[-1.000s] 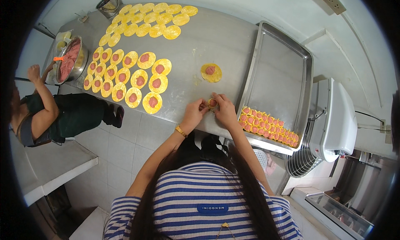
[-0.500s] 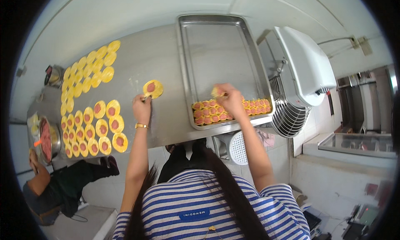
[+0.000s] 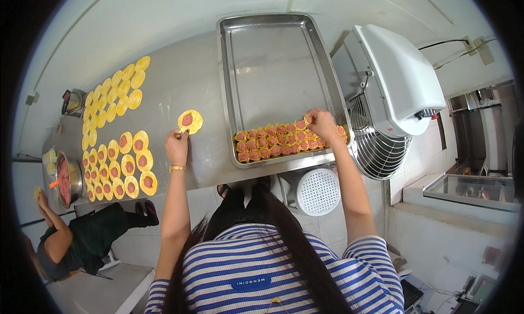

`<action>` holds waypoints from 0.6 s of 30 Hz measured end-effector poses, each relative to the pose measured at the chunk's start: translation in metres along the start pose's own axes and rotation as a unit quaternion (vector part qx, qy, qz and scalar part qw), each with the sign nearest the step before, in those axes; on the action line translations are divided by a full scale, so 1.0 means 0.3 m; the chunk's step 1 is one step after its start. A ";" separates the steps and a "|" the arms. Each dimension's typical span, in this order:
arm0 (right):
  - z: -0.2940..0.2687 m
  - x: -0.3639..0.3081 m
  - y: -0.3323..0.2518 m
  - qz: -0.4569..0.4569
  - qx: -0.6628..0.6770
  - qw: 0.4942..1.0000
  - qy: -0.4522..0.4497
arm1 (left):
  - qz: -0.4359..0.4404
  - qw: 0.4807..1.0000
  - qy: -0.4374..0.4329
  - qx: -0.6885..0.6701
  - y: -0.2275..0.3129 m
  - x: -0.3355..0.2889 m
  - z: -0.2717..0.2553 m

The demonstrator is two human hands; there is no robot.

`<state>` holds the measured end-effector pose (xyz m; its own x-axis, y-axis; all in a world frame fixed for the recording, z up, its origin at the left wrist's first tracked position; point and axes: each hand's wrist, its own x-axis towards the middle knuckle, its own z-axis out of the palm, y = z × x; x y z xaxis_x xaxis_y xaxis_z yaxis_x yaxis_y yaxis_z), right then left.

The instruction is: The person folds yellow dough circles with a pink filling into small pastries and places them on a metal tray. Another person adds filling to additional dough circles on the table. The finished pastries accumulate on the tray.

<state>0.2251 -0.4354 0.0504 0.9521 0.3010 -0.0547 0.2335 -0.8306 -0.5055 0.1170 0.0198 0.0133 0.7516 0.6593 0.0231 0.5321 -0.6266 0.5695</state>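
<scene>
My left hand (image 3: 177, 146) pinches the near edge of a round yellow dumpling wrapper (image 3: 197, 122) with a dab of pink filling in its middle. Over the large metal tray (image 3: 225, 85), my right hand (image 3: 326, 127) has its fingers closed on an open-topped dumpling (image 3: 310, 119), at the far edge of the packed rows. Those rows of dumplings (image 3: 273, 140), yellow with pink tops, line the tray's near end. On the table's left lie several filled wrappers (image 3: 130, 187). Beyond them are several plain wrappers (image 3: 124, 88), overlapping in rows.
A white mixer (image 3: 406, 79) with a wire guard stands right of the tray. A bowl of pink filling (image 3: 64, 180) with an orange handle sits at the table's left end, near another person (image 3: 98, 235). Below the table edge is a white stool (image 3: 318, 192).
My right hand has moved right along the tray with the dumpling, to the far side of the rows. My left hand stays on the wrapper. The whole view has shifted slightly.
</scene>
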 end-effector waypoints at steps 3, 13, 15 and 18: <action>-0.028 -0.006 0.003 -0.036 -0.025 0.999 -0.011 | -0.005 1.000 0.004 -0.005 -0.003 -0.031 -0.003; -0.089 -0.003 -0.014 -0.109 0.020 0.987 -0.114 | 0.002 0.999 0.021 -0.025 0.000 -0.070 0.007; -0.096 0.001 -0.013 -0.101 0.046 0.987 -0.120 | 0.004 0.999 0.030 -0.024 0.004 -0.073 0.002; -0.096 0.016 -0.013 -0.130 0.001 0.981 -0.141 | 0.001 0.999 0.028 -0.027 0.005 -0.074 0.006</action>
<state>0.2345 -0.4443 0.0767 0.7680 0.6201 -0.1603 0.4599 -0.7081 -0.5358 0.1017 0.0035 0.0123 0.7290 0.6809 0.0705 0.5068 -0.6061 0.6130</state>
